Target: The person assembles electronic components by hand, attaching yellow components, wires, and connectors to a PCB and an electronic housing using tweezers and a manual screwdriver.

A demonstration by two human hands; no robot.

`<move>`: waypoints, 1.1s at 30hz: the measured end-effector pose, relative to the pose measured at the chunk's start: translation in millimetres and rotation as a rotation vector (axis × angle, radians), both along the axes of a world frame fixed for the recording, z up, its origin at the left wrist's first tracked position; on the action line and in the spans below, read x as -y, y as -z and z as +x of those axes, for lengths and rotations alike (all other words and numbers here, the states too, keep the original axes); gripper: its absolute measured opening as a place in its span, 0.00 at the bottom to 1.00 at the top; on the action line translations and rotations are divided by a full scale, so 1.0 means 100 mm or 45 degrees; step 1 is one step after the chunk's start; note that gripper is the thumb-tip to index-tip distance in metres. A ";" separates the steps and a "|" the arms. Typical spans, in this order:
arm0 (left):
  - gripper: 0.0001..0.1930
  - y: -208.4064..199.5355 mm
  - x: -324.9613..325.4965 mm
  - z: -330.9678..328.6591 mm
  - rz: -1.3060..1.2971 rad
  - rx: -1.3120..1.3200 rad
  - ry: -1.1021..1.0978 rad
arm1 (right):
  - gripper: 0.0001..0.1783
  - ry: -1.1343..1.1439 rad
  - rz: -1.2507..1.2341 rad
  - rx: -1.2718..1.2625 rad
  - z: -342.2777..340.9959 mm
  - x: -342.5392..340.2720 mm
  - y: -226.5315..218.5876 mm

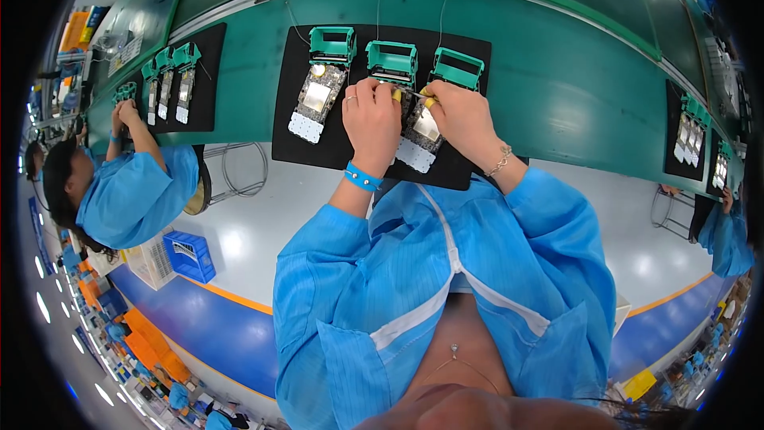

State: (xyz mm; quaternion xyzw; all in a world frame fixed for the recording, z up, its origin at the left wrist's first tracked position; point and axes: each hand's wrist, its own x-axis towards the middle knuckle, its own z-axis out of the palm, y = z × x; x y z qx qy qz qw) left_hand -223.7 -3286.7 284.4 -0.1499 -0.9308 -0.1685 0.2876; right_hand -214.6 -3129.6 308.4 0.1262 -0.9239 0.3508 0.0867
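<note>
At centre frame, a silver-shielded circuit board (424,125) lies on a black mat (296,149), below green fixtures (458,68). Left hand (372,126) and right hand (466,121) bend fingers close together; whether they grasp anything, I cannot tell.

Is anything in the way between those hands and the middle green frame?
Nothing visible is. The fingers of the left hand and right hand are just below the middle green frame. The left frame and right frame sit beside it.
</note>
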 end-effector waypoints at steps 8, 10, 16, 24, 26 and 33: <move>0.05 -0.03 0.07 0.04 0.620 0.640 -0.014 | 0.08 0.049 -0.137 0.078 0.14 -0.03 0.03; 0.06 -0.05 0.10 0.03 0.666 0.616 0.021 | 0.08 0.047 -0.151 0.114 0.17 -0.02 0.04; 0.07 -0.20 0.09 0.04 1.658 1.245 0.099 | 0.08 0.017 -0.149 0.182 0.23 -0.03 0.06; 0.06 -0.22 0.11 0.06 1.720 1.416 0.084 | 0.07 0.030 -0.160 0.127 0.20 -0.02 0.07; 0.06 -0.22 0.11 0.06 1.708 1.431 0.081 | 0.07 0.026 -0.148 0.107 0.20 -0.02 0.09; 0.13 -0.10 0.07 0.18 0.408 0.526 -0.034 | 0.07 -0.026 -0.036 -0.011 0.14 -0.08 0.10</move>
